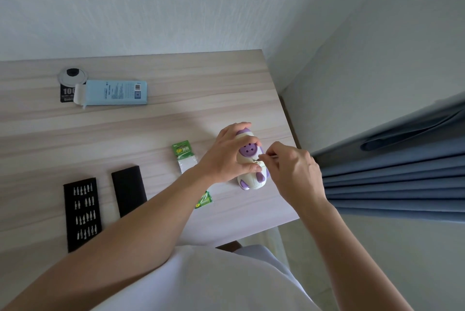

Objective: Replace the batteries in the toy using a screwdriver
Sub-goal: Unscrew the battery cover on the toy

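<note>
Gripping the toy (247, 151) on the surface (151, 132), the left hand (225, 157) curled round it; the right hand (293, 171) pinched a thin screwdriver (269, 157).

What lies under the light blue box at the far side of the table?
Under the open flap end of the light blue box, a black card printed "100" sticks out; the rest of it is covered.
</note>
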The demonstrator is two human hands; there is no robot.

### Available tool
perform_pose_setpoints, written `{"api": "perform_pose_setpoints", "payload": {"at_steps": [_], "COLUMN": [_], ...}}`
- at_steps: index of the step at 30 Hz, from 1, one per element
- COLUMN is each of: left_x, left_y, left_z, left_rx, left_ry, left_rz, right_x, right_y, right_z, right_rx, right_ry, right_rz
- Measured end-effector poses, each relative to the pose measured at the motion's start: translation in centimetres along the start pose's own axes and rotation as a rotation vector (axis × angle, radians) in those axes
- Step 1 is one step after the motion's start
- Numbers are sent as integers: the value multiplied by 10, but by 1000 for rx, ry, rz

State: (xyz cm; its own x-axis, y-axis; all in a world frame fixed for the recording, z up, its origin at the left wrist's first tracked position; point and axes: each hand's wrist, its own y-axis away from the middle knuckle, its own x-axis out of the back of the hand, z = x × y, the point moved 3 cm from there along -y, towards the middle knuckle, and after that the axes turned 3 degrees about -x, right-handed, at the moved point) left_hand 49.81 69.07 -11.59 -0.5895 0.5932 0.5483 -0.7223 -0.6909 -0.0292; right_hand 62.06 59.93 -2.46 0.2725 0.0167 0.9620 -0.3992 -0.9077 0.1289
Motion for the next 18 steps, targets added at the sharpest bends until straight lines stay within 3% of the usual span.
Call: {"api": "perform_pose_setpoints", "payload": {"at_steps": [5, 13, 18], "left_x": [1, 1, 2], "left_y": [0, 0, 0], "left_z": [1, 1, 1], "left_rx": [-2, -6, 5], "left_ry": [6, 0, 4], "left_rz": [9, -6, -11], "right_x": [-2, -1, -3], "right_y": [3, 1, 5], "right_z": [-3, -2, -3], "right_rx": [93, -43, 41], "right_ry": [-76, 46, -21], "right_rz": [1, 14, 11]}}
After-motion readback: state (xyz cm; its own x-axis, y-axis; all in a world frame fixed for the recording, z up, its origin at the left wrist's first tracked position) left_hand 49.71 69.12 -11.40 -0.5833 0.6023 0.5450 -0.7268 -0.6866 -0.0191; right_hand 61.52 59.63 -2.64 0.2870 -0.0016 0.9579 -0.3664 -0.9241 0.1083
